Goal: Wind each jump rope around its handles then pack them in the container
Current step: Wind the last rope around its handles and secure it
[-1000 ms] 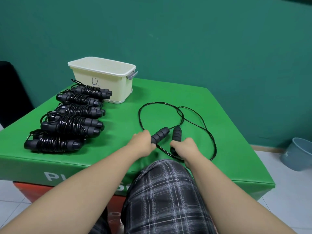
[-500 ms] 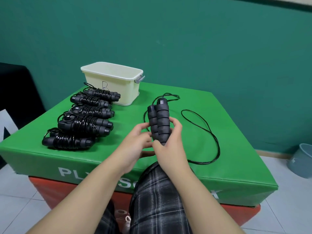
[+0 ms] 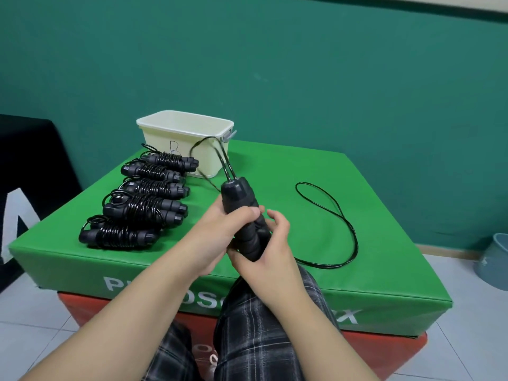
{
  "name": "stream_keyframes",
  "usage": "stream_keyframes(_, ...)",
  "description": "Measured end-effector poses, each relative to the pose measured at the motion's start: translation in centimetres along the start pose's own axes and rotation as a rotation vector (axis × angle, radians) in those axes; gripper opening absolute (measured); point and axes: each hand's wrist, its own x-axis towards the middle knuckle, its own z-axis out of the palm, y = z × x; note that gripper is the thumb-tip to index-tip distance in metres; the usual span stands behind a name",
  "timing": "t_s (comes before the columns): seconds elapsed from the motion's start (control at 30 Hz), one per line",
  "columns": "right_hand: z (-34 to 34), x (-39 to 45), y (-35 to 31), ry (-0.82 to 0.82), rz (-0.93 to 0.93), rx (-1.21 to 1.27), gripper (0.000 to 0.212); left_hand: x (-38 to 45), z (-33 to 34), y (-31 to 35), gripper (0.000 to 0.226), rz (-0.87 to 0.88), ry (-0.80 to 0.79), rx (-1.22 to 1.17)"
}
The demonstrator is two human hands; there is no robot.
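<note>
Both hands hold the paired handles [image 3: 242, 213] together, lifted off the green mat [image 3: 275, 171]: the left hand [image 3: 220, 235] wraps them mid-length, the right hand [image 3: 270, 251] curls round their lower end. Their long axis tilts up and away. The cord [image 3: 338, 224] leaves the top and trails right of the grip, nearer the right hand. The tub [image 3: 187, 144] sits far-left.
</note>
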Motion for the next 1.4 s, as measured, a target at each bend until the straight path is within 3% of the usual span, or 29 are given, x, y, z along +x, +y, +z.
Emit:
stream_keyframes(0.13,-0.2,0.3,0.0,-0.028,0.036,-0.007,0.060,-0.7,-0.3,0.4,0.055,0.039,-0.015,-0.017)
stream_keyframes(0.4,-0.2,-0.5,0.0,0.013,0.025,-0.001,0.056,-1.2,0.7,1.4,0.040,0.187,0.073,-0.040)
stream_keyframes(0.5,-0.3,-0.2,0.3,0.016,0.035,-0.036,0.062,-0.9,1.7,0.5,0.036,0.193,0.133,-0.019)
stream_keyframes(0.67,-0.5,0.1,0.2,0.032,0.098,-0.160,0.053,-0.2,1.2,0.0,0.047,0.158,0.132,0.049)
stream_keyframes(0.77,-0.6,-0.1,0.2,0.027,0.123,-0.118,0.049,-0.4,0.9,0.2,0.069,0.192,0.207,0.311)
stream_keyframes(0.9,-0.6,-0.1,0.2,0.029,0.099,-0.118,0.043,-0.1,-0.4,1.6,0.059,0.517,0.504,0.497)
stream_keyframes(1.03,-0.6,-0.2,0.4,0.025,0.064,-0.117,0.042,1.0,-1.2,4.3,0.057,0.815,0.375,0.958)
stream_keyframes(1.2,-0.8,-0.2,1.1,0.166,-0.019,-0.032,0.047,1.1,-0.5,7.1,0.069,0.740,0.014,1.371)
stream_keyframes(1.33,-2.1,-0.1,2.3,0.313,-0.084,-0.143,0.049,0.3,0.2,8.1,0.068,0.677,0.093,1.717)
stream_keyframes(1.4,-3.5,-0.2,3.4,0.337,-0.049,-0.229,0.051,0.2,0.3,8.8,0.063,0.624,0.172,1.749)
